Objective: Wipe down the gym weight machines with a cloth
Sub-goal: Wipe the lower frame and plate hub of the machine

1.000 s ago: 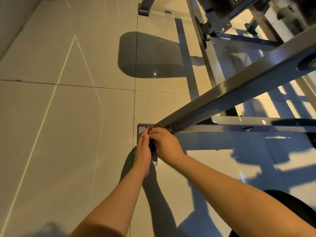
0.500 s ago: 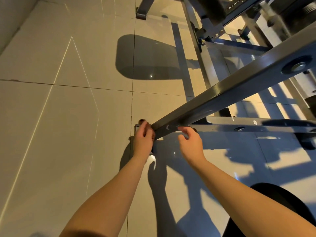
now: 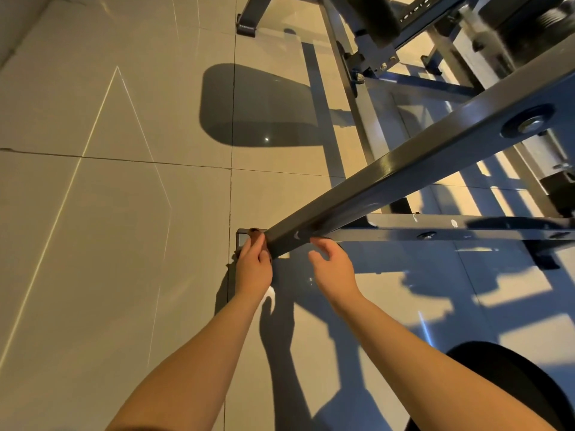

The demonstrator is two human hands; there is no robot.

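Note:
A dark slanted steel beam (image 3: 404, 178) of the weight machine runs from upper right down to a foot plate (image 3: 241, 237) on the floor. My left hand (image 3: 253, 265) holds a small dark brown cloth (image 3: 255, 234) against the beam's lower end at the foot plate; most of the cloth is hidden under the fingers. My right hand (image 3: 333, 269) hovers just below the beam with its fingers loosely curled, and it holds nothing.
A horizontal base rail (image 3: 451, 233) runs right from the foot plate. More frame bars and bolted brackets (image 3: 370, 63) stand at the upper right, another machine foot (image 3: 245, 28) at the top. Pale floor tiles (image 3: 109, 244) spread to the left.
My right hand has let go of the cloth and moved right, away from my left hand. The left hand stays at the beam's lower end with the cloth.

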